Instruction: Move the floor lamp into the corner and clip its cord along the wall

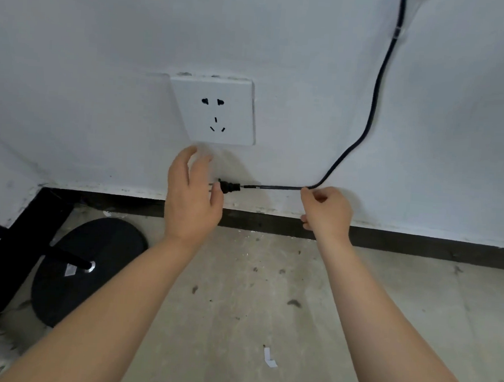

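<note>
Our two bare forearms reach up from the bottom edge toward the wall, well apart. Our left hand [192,199] is raised with fingers loosely spread and blurred, its thumb touching the black plug [229,186], whose metal prongs point left behind the palm; we cannot tell whether it truly grips the plug. Our right hand [326,211] is curled closed, pinching the thin black cord [371,109] where it bends from horizontal to rise up the white wall [75,62]. Higher up, a small clear clip [398,31] holds the cord to the wall. A square white socket plate [216,110], smooth and unlabelled, sits just above our left hand. The lamp's round, matte black base [104,270] rests on the speckled concrete floor [268,295] in the corner, bearing a small silvery sticker too blurred to read.
</note>
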{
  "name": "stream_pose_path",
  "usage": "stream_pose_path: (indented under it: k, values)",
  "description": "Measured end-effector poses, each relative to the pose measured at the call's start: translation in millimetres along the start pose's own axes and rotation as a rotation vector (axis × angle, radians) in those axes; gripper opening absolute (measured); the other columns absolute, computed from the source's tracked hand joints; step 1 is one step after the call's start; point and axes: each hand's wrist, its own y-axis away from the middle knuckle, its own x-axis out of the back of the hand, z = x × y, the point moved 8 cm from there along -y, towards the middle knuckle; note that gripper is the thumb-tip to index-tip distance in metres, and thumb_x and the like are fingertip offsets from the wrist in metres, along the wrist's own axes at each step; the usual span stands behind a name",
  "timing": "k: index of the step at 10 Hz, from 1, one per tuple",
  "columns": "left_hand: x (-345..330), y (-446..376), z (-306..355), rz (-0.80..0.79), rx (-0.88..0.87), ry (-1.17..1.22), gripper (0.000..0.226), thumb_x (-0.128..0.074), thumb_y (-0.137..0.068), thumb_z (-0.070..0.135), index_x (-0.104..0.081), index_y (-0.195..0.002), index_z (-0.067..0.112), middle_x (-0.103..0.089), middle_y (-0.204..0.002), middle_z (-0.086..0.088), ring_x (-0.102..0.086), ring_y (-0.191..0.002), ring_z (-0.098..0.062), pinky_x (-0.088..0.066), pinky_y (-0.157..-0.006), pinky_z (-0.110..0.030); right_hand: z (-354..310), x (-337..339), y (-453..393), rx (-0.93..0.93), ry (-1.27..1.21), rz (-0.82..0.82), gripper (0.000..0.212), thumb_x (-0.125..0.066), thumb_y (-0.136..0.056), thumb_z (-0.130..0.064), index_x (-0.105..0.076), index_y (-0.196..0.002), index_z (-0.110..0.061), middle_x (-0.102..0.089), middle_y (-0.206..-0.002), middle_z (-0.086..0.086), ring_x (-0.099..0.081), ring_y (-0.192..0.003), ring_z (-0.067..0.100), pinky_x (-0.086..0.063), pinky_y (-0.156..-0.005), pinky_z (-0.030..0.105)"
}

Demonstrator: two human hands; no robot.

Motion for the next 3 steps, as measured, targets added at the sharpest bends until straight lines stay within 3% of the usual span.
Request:
stream_pose_path:
  k: [1,2,3]
  values:
    - [21.8,-15.4,27.5,0.090,-0.246,-0.056,0.039,-0.058,-0.075,-0.007,-0.048,-0.112,-0.007,-0.046,-0.119,-0.044,-0.041,-0.116,-0.052,-0.036,-0.095,-0.048,-1.7,-7.1,0.9,-0.050,0.099,-0.120,0.026,-0.053,-0.084,-0.026,-0.056,-0.086,0.000,-0.056,-0.068,0.007,-0.063,-0.070,0.028,-0.057,-0.079,0.050]
    - [30.9,-34.8,46.2,0.143,-0.428,-0.098,0.043,-0.052,-0.076,0.001,-0.039,-0.117,-0.001,-0.045,-0.119,-0.046,-0.026,-0.121,-0.045,-0.031,-0.099,-0.058,-5.4,-15.1,-1.2,-0.128,0.211,-0.289,0.032,-0.051,-0.086,-0.022,-0.058,-0.096,0.008,-0.057,-0.064,0.009,-0.057,-0.052,0.019,-0.055,-0.054,0.031]
    - [31.2,-52.1,53.0,0.135,-0.440,-0.217,0.051,-0.052,-0.078,0.011,-0.034,-0.122,-0.005,-0.045,-0.123,-0.045,-0.023,-0.123,-0.046,-0.032,-0.097,-0.065,-22.5,-14.0,8.9,-0.154,0.306,-0.456,0.025,-0.050,-0.088,-0.025,-0.059,-0.080,-0.003,-0.057,-0.060,0.004,-0.055,-0.047,0.013,-0.047,-0.041,0.018]
